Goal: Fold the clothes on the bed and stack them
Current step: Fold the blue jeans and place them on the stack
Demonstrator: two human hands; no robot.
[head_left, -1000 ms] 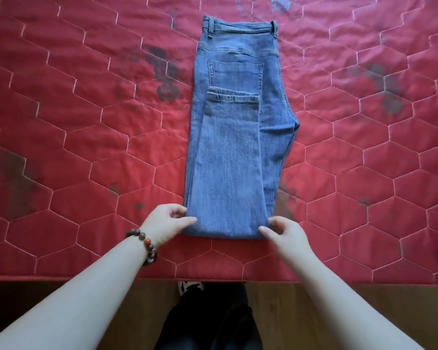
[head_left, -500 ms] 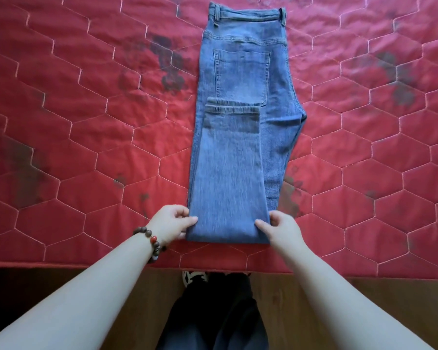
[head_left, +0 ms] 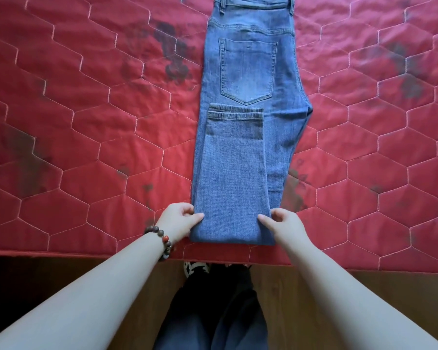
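A pair of blue jeans (head_left: 240, 137) lies lengthwise on the red quilted bed (head_left: 86, 122), waistband far from me. Its legs are folded back on themselves, so the hems rest just below the back pocket. The fold edge lies near the bed's front edge. My left hand (head_left: 178, 221), with a bead bracelet on the wrist, pinches the left corner of that fold. My right hand (head_left: 282, 223) pinches the right corner, thumb on top of the denim.
The red cover carries dark blotches left and right of the jeans. The bed's front edge (head_left: 86, 255) runs across the view, with wooden floor (head_left: 314, 299) below it. My dark trousers and one shoe (head_left: 196, 267) show between my arms.
The jeans' leg hems have slid nearer to me, now resting below the back pocket instead of over it. The view has shifted, so the jeans sit higher and larger. Both hands stay on the fold corners.
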